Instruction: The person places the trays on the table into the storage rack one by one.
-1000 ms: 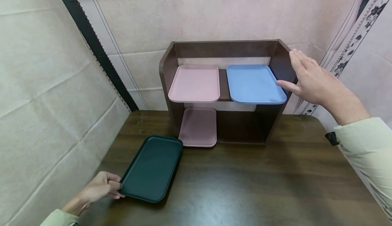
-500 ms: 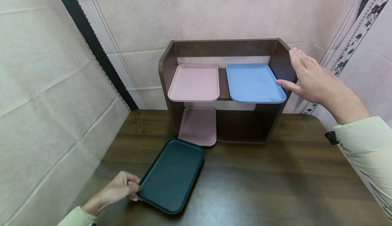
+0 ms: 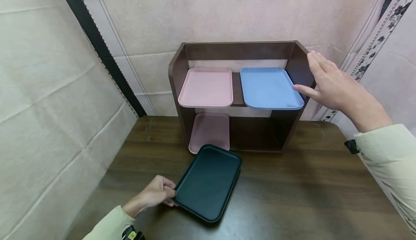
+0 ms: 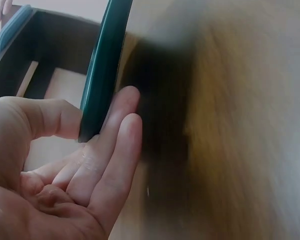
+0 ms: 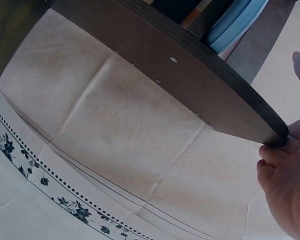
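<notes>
My left hand (image 3: 157, 193) pinches a dark green tray (image 3: 209, 184) at its near left corner, thumb above and fingers below. A shadow shows under the tray, which looks held above the table. In the left wrist view the tray's edge (image 4: 104, 70) runs between thumb and fingers. My right hand (image 3: 341, 88) rests on the right side panel of a dark brown two-level shelf (image 3: 240, 52), its fingers straight and its thumb spread toward a blue tray (image 3: 271, 88). The right wrist view shows the fingers against the panel's corner (image 5: 277, 132).
On the upper level a pink tray (image 3: 206, 88) lies left of the blue one. Another pink tray (image 3: 209, 131) lies at the lower left, its front right corner hidden by the green tray. The wooden table (image 3: 286, 196) extends in front; pale cloth (image 3: 243, 12) hangs behind.
My left hand has carried the green tray to the right, from left of the shelf to in front of it, now overlapping the lower pink tray in view. My right hand stays put.
</notes>
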The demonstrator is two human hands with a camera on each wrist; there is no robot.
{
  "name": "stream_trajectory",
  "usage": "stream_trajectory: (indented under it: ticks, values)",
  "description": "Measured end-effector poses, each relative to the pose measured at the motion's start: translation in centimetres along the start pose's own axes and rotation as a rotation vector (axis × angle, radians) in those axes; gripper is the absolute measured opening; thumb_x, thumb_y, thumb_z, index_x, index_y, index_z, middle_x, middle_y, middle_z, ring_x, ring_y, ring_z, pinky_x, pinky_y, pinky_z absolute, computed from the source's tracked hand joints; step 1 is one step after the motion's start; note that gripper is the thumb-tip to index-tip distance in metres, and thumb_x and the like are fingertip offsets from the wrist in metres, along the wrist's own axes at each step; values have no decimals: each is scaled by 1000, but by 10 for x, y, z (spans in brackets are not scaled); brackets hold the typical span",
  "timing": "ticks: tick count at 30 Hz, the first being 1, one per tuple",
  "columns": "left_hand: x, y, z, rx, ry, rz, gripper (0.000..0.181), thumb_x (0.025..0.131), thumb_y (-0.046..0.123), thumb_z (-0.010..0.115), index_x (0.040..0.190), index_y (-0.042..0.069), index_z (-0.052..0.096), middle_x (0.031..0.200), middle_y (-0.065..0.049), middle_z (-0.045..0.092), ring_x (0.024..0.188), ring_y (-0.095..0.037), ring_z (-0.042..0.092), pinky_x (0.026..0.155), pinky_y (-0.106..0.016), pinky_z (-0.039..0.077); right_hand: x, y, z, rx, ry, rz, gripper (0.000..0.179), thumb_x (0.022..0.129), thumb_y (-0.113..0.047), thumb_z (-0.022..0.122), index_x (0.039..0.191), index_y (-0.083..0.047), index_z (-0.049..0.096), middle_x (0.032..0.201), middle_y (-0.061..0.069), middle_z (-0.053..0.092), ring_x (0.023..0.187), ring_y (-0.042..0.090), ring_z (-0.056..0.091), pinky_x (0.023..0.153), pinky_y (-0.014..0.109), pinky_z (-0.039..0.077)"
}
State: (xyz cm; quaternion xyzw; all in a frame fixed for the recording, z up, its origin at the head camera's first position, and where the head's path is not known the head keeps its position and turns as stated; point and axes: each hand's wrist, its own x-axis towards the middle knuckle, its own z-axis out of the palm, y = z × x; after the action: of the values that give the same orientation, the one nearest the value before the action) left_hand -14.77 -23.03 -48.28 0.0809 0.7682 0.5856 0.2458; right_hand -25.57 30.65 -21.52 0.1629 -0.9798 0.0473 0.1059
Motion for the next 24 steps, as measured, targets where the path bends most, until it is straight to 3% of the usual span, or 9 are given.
stream_trajectory:
  ticks: [8, 15, 18, 21, 24]
  values:
    - [34, 20, 30, -37, -12, 12, 28, 91, -7, 58, 114, -22, 62, 95, -33, 77, 75, -28, 81, 68, -35, 67, 0, 0, 0, 5, 0, 0, 102, 108, -61, 44, 166, 1, -10, 176, 22, -14, 163, 49, -3, 132, 64, 2]
    - [64, 36, 58, -72, 25, 9, 48, 93, -8, 60, 135, -30, 49, 111, -43, 70, 85, -38, 81, 68, -33, 67, 1, -2, 0, 12, 1, 13, 102, 107, -62, 45, 166, 0, -12, 176, 20, -15, 162, 51, -1, 131, 66, 4]
    - [76, 42, 69, -82, 46, 9, 47, 94, -8, 60, 135, -29, 50, 113, -43, 69, 87, -38, 81, 67, -33, 67, 1, -3, 0, 11, -2, 20, 103, 107, -63, 44, 166, -1, -12, 176, 19, -15, 162, 51, -1, 131, 67, 5]
    - [88, 47, 79, -86, 73, 17, 38, 94, -8, 60, 129, -25, 58, 110, -40, 72, 87, -36, 81, 67, -32, 67, 1, -2, 1, 11, -4, 22, 103, 107, -63, 44, 166, -1, -12, 176, 19, -16, 163, 51, -2, 131, 66, 4]
    - [100, 51, 88, -88, 98, 27, 16, 95, -6, 60, 105, -16, 69, 93, -27, 74, 85, -34, 82, 66, -32, 67, 0, -1, 2, 12, -6, 22, 103, 107, -62, 44, 166, -1, -12, 176, 19, -16, 163, 50, -3, 131, 66, 4]
